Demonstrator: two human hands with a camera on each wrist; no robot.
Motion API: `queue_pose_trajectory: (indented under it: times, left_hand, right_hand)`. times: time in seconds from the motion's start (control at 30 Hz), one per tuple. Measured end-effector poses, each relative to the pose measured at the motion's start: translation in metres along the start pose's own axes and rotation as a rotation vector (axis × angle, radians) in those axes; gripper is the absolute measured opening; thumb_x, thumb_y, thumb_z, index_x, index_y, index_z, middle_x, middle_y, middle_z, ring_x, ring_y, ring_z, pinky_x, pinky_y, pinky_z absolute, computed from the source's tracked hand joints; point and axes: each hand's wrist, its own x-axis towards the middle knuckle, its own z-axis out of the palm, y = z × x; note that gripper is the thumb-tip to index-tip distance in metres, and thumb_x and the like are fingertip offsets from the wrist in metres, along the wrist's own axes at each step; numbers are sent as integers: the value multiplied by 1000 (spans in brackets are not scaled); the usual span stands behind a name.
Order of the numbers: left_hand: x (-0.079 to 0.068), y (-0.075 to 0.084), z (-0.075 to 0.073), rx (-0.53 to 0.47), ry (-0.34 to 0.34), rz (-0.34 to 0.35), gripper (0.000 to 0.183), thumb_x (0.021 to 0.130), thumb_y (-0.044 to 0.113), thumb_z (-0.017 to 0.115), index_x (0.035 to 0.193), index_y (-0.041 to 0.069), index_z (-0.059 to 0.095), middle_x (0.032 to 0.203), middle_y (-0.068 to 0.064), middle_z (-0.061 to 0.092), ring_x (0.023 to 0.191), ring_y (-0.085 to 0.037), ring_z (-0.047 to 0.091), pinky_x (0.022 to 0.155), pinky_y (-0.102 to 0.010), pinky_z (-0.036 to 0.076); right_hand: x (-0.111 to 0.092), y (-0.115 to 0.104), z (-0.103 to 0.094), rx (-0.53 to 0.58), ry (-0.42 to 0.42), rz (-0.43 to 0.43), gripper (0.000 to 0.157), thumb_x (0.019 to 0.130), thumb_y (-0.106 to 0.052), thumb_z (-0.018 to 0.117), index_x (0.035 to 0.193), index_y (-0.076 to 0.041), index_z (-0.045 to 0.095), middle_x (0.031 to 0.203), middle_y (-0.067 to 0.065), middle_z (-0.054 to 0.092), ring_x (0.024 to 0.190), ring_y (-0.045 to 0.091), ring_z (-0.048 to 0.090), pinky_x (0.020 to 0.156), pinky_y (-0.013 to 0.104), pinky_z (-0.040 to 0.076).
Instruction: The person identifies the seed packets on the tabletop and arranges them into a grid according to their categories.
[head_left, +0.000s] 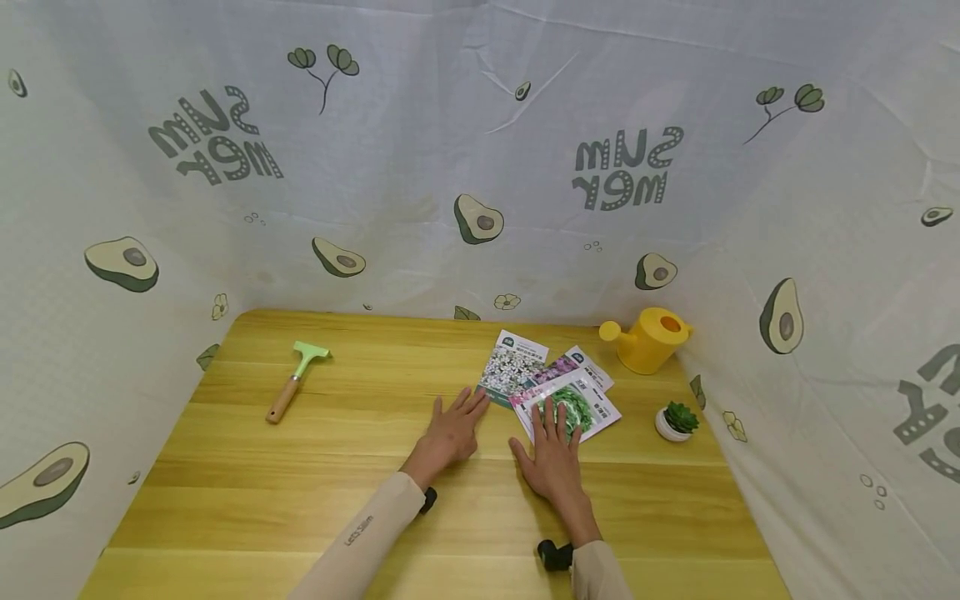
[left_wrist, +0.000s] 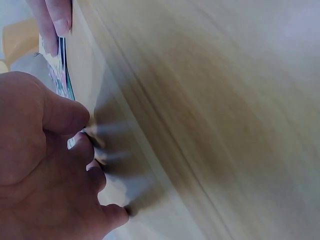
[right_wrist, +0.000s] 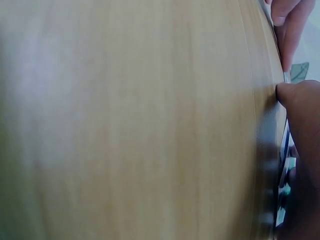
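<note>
Three seed packets lie partly overlapped on the wooden table. The left one, a packet with white flowers, has my left hand at its lower left corner, fingertips right at the edge. My right hand lies with spread fingers on the front packet with green leaves, its thumb on the wood beside it. Behind that one, a packet with pink flowers is partly covered. In the left wrist view the left hand has its fingertips down at the tabletop.
A yellow watering can stands at the back right, with a small potted succulent in front of it. On the left lies a green-headed hand tool with a wooden handle. Printed cloth hangs around the wooden table.
</note>
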Motion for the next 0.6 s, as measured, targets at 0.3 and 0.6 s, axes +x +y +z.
queue_pose_trajectory:
  times: [0.3, 0.6]
  left_hand:
    - [-2, -5, 3, 19, 11, -1, 75, 103, 6, 56, 172, 20, 32, 179, 4, 24, 167, -21, 14, 129, -69, 15]
    - [-24, 1, -18, 27, 9, -2, 67, 105, 6, 51, 170, 15, 37, 178, 1, 30, 166, -21, 22, 129, -64, 23]
  right_hand:
    - [-1, 0, -1, 6, 33, -21, 81, 108, -46, 61, 166, 5, 34, 174, 31, 21, 162, 53, 11, 122, 82, 4]
    - [0, -2, -2, -20, -22, 14, 81, 107, -42, 63, 167, 4, 33, 176, 29, 18, 163, 53, 9, 123, 81, 4]
